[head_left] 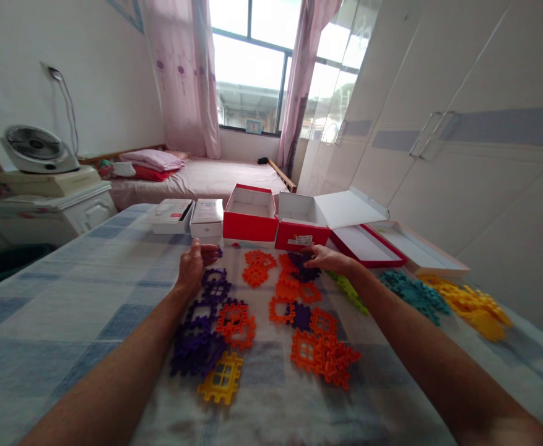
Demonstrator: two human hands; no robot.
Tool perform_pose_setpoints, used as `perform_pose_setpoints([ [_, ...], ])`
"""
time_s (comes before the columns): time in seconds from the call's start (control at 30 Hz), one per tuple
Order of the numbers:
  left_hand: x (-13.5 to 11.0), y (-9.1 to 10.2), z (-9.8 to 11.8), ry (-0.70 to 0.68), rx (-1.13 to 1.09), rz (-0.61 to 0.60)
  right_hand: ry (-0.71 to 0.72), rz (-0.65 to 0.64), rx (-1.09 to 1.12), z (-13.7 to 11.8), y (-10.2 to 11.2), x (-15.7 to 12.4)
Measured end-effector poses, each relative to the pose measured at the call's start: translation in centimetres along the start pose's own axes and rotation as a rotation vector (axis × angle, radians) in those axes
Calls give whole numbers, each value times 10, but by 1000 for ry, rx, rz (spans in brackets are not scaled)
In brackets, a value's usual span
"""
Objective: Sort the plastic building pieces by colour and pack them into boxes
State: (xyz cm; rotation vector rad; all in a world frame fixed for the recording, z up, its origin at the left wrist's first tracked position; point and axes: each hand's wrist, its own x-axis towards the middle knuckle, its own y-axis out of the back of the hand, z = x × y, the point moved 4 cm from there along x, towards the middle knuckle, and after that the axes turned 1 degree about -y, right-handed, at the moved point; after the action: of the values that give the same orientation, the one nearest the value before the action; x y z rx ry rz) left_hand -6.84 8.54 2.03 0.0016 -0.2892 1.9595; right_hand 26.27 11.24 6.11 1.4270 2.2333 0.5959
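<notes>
illegibly small label [300,240] on the red box [284,238]; purple piece [218,251] half hidden behind the left hand [191,266]

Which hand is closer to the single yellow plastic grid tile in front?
Left. The left hand lies beyond the yellow tile, slightly left; the right hand is farther, beyond it to the right.

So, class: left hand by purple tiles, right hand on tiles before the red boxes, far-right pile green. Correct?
One slip: the head view shows the far-right pile is yellow, not green. The left hand is by purple tiles, and the right hand is on tiles before the red boxes.
</notes>
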Motion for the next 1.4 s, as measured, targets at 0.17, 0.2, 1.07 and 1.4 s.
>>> perform_pose_setpoints([
  [0.17,0,0,1,6,-2,8,-60,-38,-21,-2,-5,4],
  [0.2,0,0,2,9,-3,5,-70,-21,-29,-2,-5,3],
  [1.07,1,0,-1,81,6,2,-394,358,149,65,33,-254],
  [1.4,2,1,-2,39,1,-18,-244,719,-537,55,41,-246],
])
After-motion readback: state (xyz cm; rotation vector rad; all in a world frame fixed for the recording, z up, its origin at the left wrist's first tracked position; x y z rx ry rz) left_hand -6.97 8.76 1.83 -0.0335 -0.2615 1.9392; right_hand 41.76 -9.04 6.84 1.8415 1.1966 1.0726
